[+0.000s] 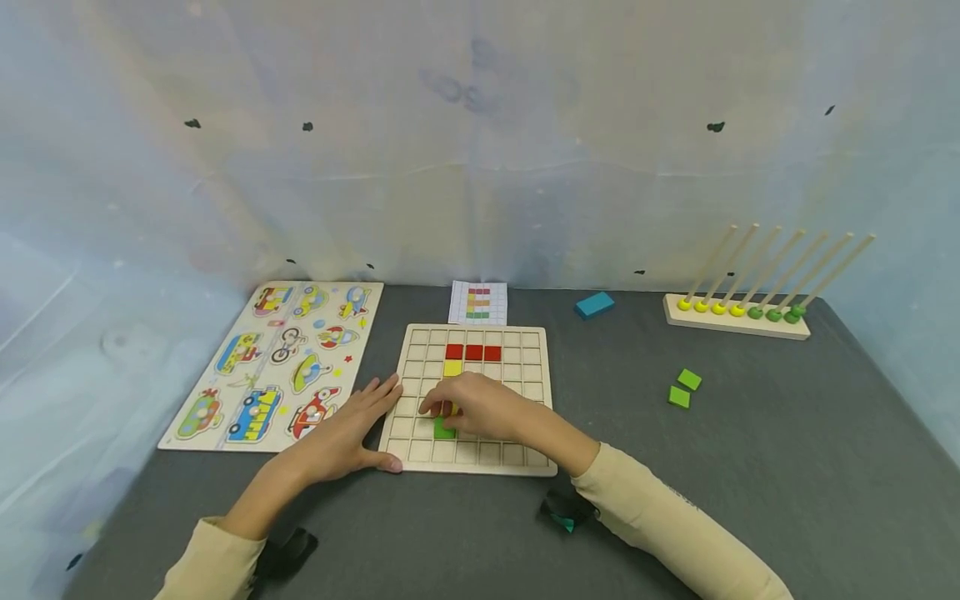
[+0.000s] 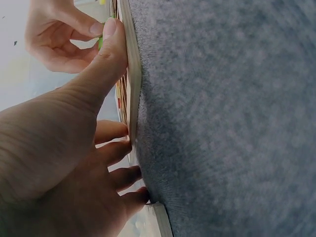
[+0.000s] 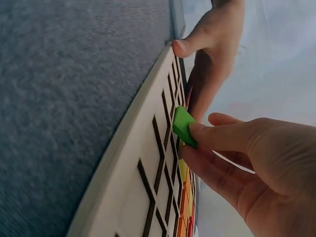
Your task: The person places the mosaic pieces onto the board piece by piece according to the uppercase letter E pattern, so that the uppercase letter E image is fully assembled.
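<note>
A wooden grid board (image 1: 480, 454) lies flat on the dark tabletop. My right hand (image 1: 483, 407) is over its middle and pinches a green square tile (image 3: 183, 126) between thumb and fingers. In the right wrist view the tile is tilted against the grid. Beyond it show yellow, orange and red tiles (image 3: 186, 192), partly hidden by the fingers. A row of red tiles (image 1: 473, 352) and a yellow tile (image 1: 453, 367) sit in the grid's upper part. My left hand (image 1: 337, 442) rests at the board's left edge, fingers spread, thumb near the front corner.
Two loose green tiles (image 1: 679, 397) lie right of the board. Behind it is a pattern card (image 1: 478, 302). A blue block (image 1: 595, 305) and a bead stand (image 1: 738, 319) with upright pegs stand at the back right. A vehicle puzzle board (image 1: 273, 367) lies at left.
</note>
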`<act>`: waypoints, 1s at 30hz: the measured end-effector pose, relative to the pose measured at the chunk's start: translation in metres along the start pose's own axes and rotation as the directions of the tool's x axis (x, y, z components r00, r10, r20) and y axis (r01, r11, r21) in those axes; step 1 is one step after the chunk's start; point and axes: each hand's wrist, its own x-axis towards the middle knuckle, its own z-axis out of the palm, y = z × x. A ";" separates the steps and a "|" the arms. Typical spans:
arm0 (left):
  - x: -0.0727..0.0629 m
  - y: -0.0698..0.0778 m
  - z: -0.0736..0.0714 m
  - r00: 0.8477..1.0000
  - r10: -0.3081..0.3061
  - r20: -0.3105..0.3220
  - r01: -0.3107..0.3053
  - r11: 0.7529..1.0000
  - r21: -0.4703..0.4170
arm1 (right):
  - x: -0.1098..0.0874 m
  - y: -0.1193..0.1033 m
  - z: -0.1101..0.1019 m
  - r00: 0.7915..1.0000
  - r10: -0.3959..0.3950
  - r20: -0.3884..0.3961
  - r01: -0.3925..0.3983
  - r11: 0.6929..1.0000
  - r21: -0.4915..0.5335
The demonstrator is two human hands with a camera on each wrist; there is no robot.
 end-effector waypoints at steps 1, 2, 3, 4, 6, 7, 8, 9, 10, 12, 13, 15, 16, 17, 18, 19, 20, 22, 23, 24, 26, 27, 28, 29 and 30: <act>0.000 0.000 0.000 1.000 0.002 -0.001 -0.002 1.000 0.003 | 0.000 0.000 0.001 1.000 0.007 -0.002 -0.007 1.000 -0.016; 0.000 0.000 0.000 1.000 0.002 -0.002 -0.002 1.000 0.004 | 0.000 0.000 0.002 1.000 0.012 -0.005 -0.012 0.999 -0.033; 0.001 0.000 0.000 1.000 0.001 -0.003 -0.001 1.000 0.005 | 0.000 -0.001 0.002 1.000 0.016 -0.008 -0.016 0.999 -0.046; 0.001 0.000 0.000 1.000 -0.002 -0.002 0.002 1.000 0.005 | 0.000 -0.001 0.002 1.000 0.019 -0.009 -0.019 0.998 -0.058; 0.001 0.000 -0.001 1.000 -0.007 -0.002 0.007 1.000 0.001 | 0.000 -0.002 0.003 1.000 0.023 -0.012 -0.024 0.996 -0.080; 0.001 0.000 -0.001 1.000 -0.009 -0.001 0.009 1.000 -0.003 | 0.000 -0.002 0.003 1.000 0.022 -0.016 -0.023 0.996 -0.085; 0.001 0.000 -0.001 1.000 -0.012 0.000 0.012 1.000 -0.006 | 0.000 -0.003 0.003 1.000 0.024 -0.019 -0.025 0.996 -0.086; 0.001 0.000 -0.001 1.000 -0.013 0.000 0.013 1.000 -0.009 | 0.000 -0.002 0.004 0.999 0.026 -0.022 -0.028 0.996 -0.088; 0.001 0.000 -0.001 1.000 -0.013 0.000 0.013 1.000 -0.010 | 0.000 -0.002 0.004 0.999 0.027 -0.024 -0.029 0.996 -0.084; 0.001 0.000 0.000 1.000 -0.013 -0.001 0.013 1.000 -0.010 | -0.001 -0.002 0.005 0.999 0.026 -0.028 -0.028 0.997 -0.072; 0.001 0.000 0.000 1.000 -0.012 -0.001 0.012 1.000 -0.010 | -0.001 -0.001 0.006 0.999 0.027 -0.029 -0.028 0.998 -0.064; 0.001 0.000 0.001 1.000 -0.012 0.001 0.012 1.000 -0.011 | -0.002 -0.001 0.006 0.999 0.026 -0.028 -0.027 0.998 -0.049; 0.001 -0.001 0.001 1.000 -0.012 0.001 0.012 1.000 -0.012 | -0.002 0.000 0.006 0.999 0.023 -0.027 -0.024 0.999 -0.043; 0.001 -0.001 0.001 1.000 -0.013 0.002 0.013 1.000 -0.014 | -0.003 0.000 0.006 0.999 0.022 -0.026 -0.023 0.999 -0.039; 0.001 -0.001 0.001 1.000 -0.013 0.002 0.013 1.000 -0.014 | -0.003 -0.001 0.005 0.999 0.019 -0.025 -0.020 0.999 -0.036; 0.001 -0.001 0.001 1.000 -0.014 0.002 0.014 1.000 -0.016 | -0.004 -0.001 0.005 1.000 0.015 -0.027 -0.015 0.999 -0.030; 0.001 -0.001 0.001 1.000 -0.014 0.003 0.014 1.000 -0.016 | -0.005 -0.001 0.004 0.999 0.008 -0.031 -0.009 1.000 -0.026; 0.001 -0.001 0.001 1.000 -0.016 0.004 0.016 1.000 -0.015 | -0.009 -0.001 0.001 0.999 0.003 -0.038 -0.003 1.000 -0.019; 0.001 -0.001 0.001 1.000 -0.017 0.006 0.017 1.000 -0.015 | -0.012 -0.001 -0.001 0.999 0.002 -0.043 -0.003 1.000 -0.010; 0.001 0.000 0.001 1.000 -0.019 0.008 0.019 1.000 -0.014 | -0.014 0.000 -0.003 0.999 0.003 -0.051 -0.003 1.000 -0.004; 0.001 0.000 0.000 1.000 -0.025 0.013 0.026 1.000 -0.012 | -0.021 0.004 -0.007 0.998 0.009 -0.067 -0.009 1.000 0.005; 0.001 0.000 0.000 0.999 -0.029 0.016 0.029 1.000 -0.011 | -0.025 0.006 -0.009 0.997 0.016 -0.074 -0.015 1.000 0.007; 0.001 0.000 0.000 0.999 -0.030 0.017 0.030 0.999 -0.010 | -0.029 0.008 -0.012 0.996 0.021 -0.085 -0.020 1.000 0.010; 0.001 0.000 0.000 0.999 -0.032 0.018 0.032 0.999 -0.008 | -0.033 0.011 -0.014 0.995 0.027 -0.098 -0.025 1.000 0.012; 0.001 0.000 0.000 0.999 -0.034 0.019 0.034 0.999 -0.007 | -0.037 0.014 -0.016 0.993 0.033 -0.111 -0.032 0.999 0.011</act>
